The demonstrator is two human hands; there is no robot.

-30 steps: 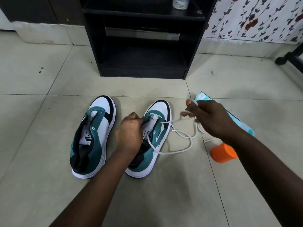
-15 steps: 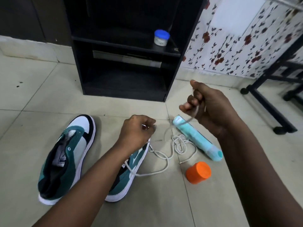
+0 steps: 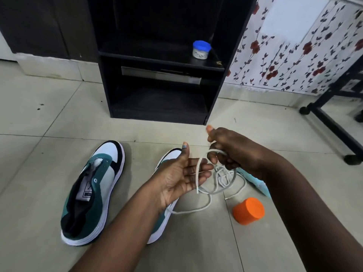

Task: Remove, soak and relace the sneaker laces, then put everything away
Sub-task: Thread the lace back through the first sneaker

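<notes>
Two teal, white and black sneakers lie on the tiled floor. The left sneaker (image 3: 92, 195) has no lace. The right sneaker (image 3: 167, 216) is mostly hidden under my left arm. My right hand (image 3: 229, 152) grips a loop of white lace (image 3: 202, 163) above the floor. My left hand (image 3: 182, 177) is palm up with fingers relaxed beside that loop, which crosses its fingertips. More white lace (image 3: 225, 179) lies in a loose pile on the floor below my hands.
An orange cup (image 3: 248, 211) lies on its side at the right. A light blue tube (image 3: 257, 183) lies partly under my right forearm. A black shelf unit (image 3: 163, 95) holds a blue-lidded jar (image 3: 201, 50). A black wheeled frame (image 3: 332, 126) stands at the right.
My left hand let go of the right sneaker's eyelets and turned palm up. My right hand pulled the lace up and free, then lowered toward the left hand. The view shifted up.
</notes>
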